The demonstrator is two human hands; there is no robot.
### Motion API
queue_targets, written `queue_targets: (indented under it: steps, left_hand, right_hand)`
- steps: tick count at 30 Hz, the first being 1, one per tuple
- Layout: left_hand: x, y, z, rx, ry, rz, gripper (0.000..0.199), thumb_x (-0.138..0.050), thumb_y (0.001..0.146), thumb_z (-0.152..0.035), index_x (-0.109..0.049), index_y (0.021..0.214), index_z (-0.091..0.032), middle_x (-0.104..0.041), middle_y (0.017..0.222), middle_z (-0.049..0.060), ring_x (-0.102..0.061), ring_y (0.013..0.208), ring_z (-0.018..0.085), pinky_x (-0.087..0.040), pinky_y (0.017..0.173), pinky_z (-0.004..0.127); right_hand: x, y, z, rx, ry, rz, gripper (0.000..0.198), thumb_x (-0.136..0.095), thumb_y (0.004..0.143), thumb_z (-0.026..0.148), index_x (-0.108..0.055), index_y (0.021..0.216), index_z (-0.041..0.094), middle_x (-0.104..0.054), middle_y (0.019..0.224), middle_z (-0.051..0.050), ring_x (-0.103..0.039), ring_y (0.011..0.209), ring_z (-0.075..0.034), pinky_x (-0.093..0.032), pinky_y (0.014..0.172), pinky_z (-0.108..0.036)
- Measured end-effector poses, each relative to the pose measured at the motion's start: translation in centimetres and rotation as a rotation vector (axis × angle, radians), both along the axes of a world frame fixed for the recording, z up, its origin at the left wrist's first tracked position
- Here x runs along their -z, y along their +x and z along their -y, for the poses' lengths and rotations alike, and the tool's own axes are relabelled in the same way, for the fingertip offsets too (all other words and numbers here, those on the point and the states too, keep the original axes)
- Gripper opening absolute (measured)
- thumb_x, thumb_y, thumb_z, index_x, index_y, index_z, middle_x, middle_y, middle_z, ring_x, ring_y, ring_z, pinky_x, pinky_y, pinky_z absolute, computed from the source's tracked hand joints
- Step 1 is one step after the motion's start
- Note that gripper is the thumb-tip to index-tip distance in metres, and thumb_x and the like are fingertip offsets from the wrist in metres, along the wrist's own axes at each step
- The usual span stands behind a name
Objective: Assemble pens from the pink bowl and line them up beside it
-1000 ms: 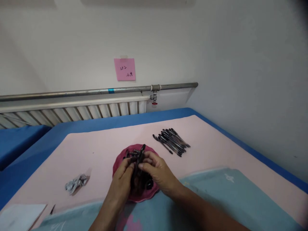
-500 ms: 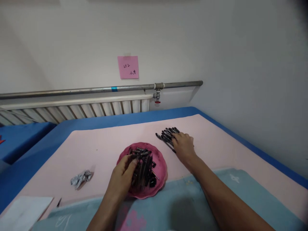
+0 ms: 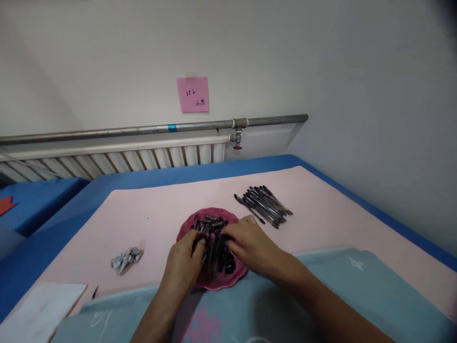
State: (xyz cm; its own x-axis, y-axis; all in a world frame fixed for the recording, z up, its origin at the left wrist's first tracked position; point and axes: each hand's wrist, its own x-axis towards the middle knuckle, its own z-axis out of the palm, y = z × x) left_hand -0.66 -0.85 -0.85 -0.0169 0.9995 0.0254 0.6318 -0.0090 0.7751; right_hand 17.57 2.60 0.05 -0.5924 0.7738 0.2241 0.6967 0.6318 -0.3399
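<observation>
A pink scalloped dish [image 3: 214,212] holds a jumble of black pen parts [image 3: 214,257], among them caps and slim clear barrels. My left hand [image 3: 183,259] reaches in from the dish's left side, its thumb and fingers closed at the dark parts. From the right, my right hand [image 3: 254,245] bends over the same heap with fingers curled together. What either hand pinches is hidden by the fingers and the dark clutter. Beyond the dish to the right, several black capped pens [image 3: 266,205] lie side by side in a slanted row.
A crumpled grey-white wad [image 3: 126,260] lies left of the dish. White paper [image 3: 44,309] and a small dark pointed piece [image 3: 94,292] are near the front left. A teal cloth [image 3: 332,286] covers the near edge of the pink mat [image 3: 160,205]. A radiator [image 3: 160,158] stands behind.
My right hand has moved from the row of pens back to the dish, leaving the pens lying uncovered. My left hand stays at the dish. The view has shifted slightly.
</observation>
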Motion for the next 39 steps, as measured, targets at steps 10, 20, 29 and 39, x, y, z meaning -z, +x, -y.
queue_targets:
  steps: [10,20,29,39]
  left_hand:
    - [-0.3,-1.0,-0.6,-0.06,0.045,-0.269,0.021,-0.04,0.081,-0.018,-0.059,0.091,-0.019,-0.066,0.087,0.005,-0.06,0.082,0.018,-0.041,0.072,0.029]
    - [-0.1,1.7,-1.2,-0.021,-0.096,-0.711,0.022,-0.035,0.083,-0.016,-0.056,0.09,-0.014,-0.067,0.089,0.012,-0.064,0.08,0.025,-0.043,0.065,0.033]
    - [-0.2,2.4,-1.2,0.003,-0.093,-0.793,0.03,-0.028,0.084,-0.01,-0.054,0.096,-0.014,-0.069,0.088,0.014,-0.066,0.074,0.024,-0.044,0.058,0.03]
    - [-0.1,2.0,-1.2,-0.021,-0.087,-0.671,0.025,-0.033,0.085,-0.019,-0.056,0.096,-0.015,-0.069,0.081,0.015,-0.066,0.073,0.025,-0.043,0.059,0.031]
  right_hand:
    - [0.5,-0.9,0.4,0.024,-0.029,0.167,0.013,-0.047,0.071,0.008,-0.055,0.077,0.016,-0.063,0.073,-0.005,-0.053,0.072,-0.019,-0.028,0.075,-0.033]
    - [-0.2,-0.9,0.7,0.148,-0.155,-0.335,0.031,-0.043,0.076,0.011,-0.059,0.1,0.021,-0.065,0.091,-0.002,-0.057,0.081,-0.016,-0.04,0.072,-0.027]
    - [-0.8,-0.8,0.7,0.183,-0.151,-0.347,0.024,-0.045,0.075,0.009,-0.061,0.089,0.019,-0.064,0.083,-0.001,-0.057,0.076,-0.015,-0.04,0.068,-0.026]
    - [-0.5,-0.6,0.4,0.249,-0.213,-0.506,0.026,-0.046,0.073,0.011,-0.061,0.093,0.02,-0.065,0.082,-0.001,-0.057,0.072,-0.015,-0.041,0.065,-0.026]
